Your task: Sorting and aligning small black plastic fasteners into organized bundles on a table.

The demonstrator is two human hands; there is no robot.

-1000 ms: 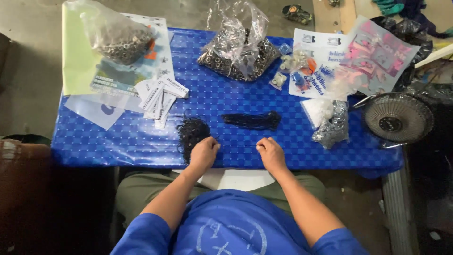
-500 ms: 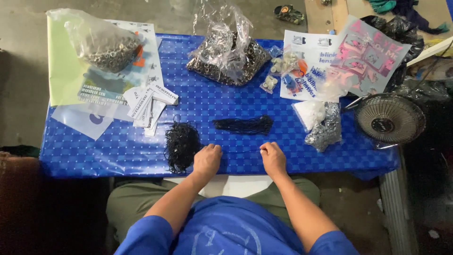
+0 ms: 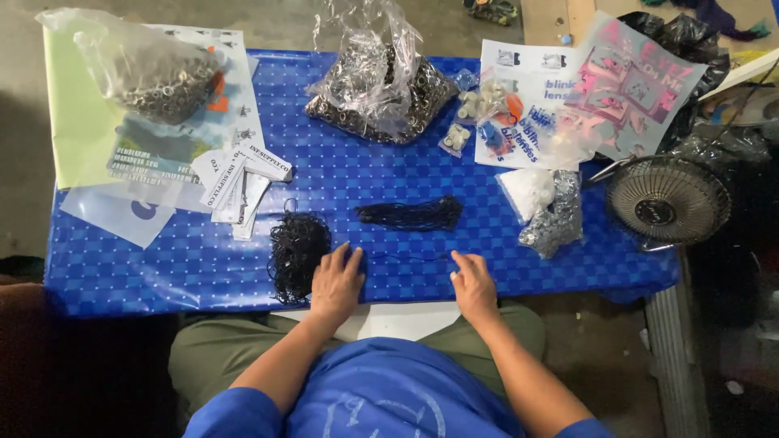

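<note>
Black cord point(image 3: 410, 256), very thin, lies stretched on the blue table point(image 3: 162, 268) between the left hand point(image 3: 335, 281) and right hand point(image 3: 473, 282); both pinch its ends, fingers narrow. Beyond lies a black cord bundle point(image 3: 408, 213).

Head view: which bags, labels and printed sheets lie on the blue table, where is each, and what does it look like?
Clear bag of metal rings: far left, bulging, silver-grey.
Crumpled clear bag: far middle, holds dark small parts.
White label strips: left of centre, fanned stack, black print.
Printed white sheet: far right, blue print.
Pink printed sheet: far right corner, in clear film.
Small clear bags: right, white and grey contents.
Left hand, right hand: near edge, holding no package.
</note>
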